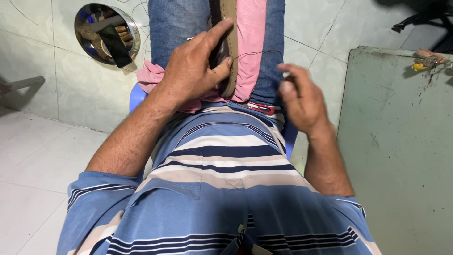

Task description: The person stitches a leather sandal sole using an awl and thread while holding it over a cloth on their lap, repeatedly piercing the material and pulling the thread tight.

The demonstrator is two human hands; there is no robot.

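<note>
A brown shoe with a tan sole [229,42] stands on edge between my jean-clad knees, resting on a pink cloth [251,47]. My left hand [193,71] grips the shoe, index finger stretched along the sole and thumb pressing its side. A dark thread [257,53] runs taut from the sole rightward to my right hand [299,97]. That hand's fingers are pinched together on the thread end; a needle is too small to make out. I sit on a blue plastic chair [137,97].
A round metal bowl [107,32] holding tools and dark scraps lies on the tiled floor at upper left. A worn green board or tabletop [401,141] stands at my right, with small yellow and metal items [424,61] on its far corner.
</note>
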